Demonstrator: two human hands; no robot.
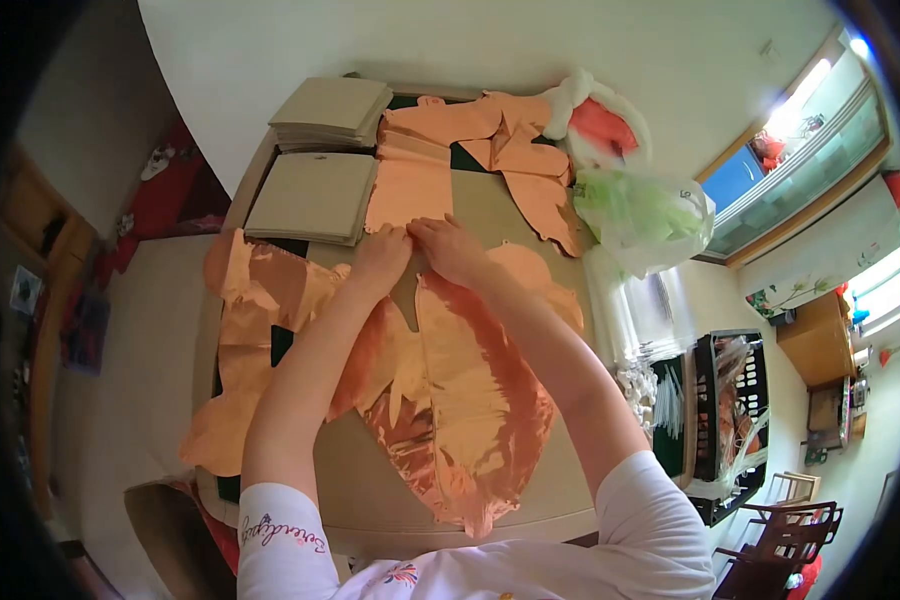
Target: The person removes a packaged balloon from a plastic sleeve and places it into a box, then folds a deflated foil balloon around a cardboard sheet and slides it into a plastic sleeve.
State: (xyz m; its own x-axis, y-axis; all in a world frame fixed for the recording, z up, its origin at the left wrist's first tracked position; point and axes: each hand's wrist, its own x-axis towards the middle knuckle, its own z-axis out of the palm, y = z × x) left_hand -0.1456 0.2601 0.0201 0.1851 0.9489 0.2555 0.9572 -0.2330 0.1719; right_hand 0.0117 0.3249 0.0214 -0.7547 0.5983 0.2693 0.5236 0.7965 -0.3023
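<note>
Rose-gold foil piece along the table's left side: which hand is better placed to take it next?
Probably the left hand: it is nearer the foil piece, while the right hand would have to cross over.

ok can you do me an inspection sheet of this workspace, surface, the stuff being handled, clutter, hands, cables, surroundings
Surface: table with a tan covering, dark green showing in gaps.
Job's things: rose-gold foil pieces, apparently uninflated balloons, spread flat; some wrinkled.
Clutter: two stacks of tan sheets at the far left; translucent green-and-white plastic bag, clear plastic sleeves and thin white sticks along the right; black slotted crate holding wrapped items.
Hands: left hand and right hand close together near the table's middle, among the foil; exact grip cannot be told.
Cables: nothing seen.
Surroundings: window and wooden chair to the right.
</note>
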